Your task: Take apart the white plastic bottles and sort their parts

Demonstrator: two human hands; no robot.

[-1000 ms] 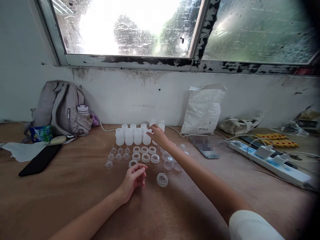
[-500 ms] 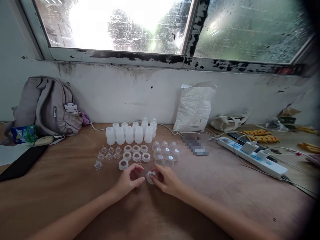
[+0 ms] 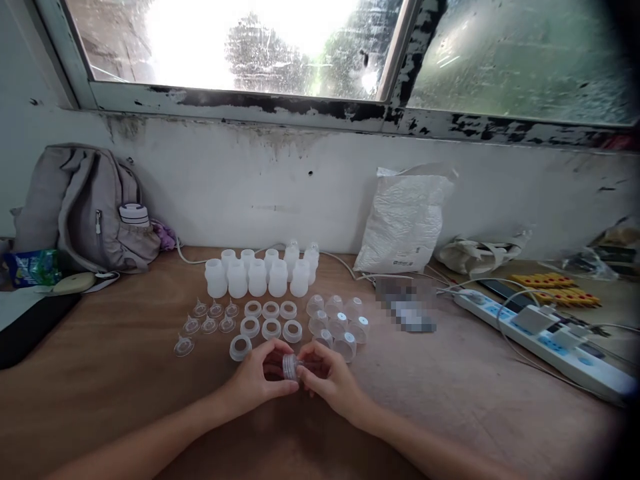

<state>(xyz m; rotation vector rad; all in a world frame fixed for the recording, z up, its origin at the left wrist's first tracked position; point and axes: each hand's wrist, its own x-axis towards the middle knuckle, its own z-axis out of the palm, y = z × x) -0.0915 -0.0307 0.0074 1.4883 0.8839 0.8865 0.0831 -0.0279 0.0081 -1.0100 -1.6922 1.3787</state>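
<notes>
My left hand is closed around the rim of a clear screw ring, which is turned on its side. My right hand pinches at the ring's right side, where a clear nipple tip seems to stick out, mostly hidden by the fingers. Just beyond my left hand lie several loose screw rings in rows. Left of them are several clear silicone nipples, tips up. Several clear dome caps stand beyond my right hand.
Several frosted white bottles stand in rows behind the rings. A backpack leans at the left wall. A white plastic package, a blurred flat object and a power strip with cables lie to the right.
The ring has come up off the table and turned on its side. My left hand, open beside it before, has closed on it. The view has shifted slightly.
</notes>
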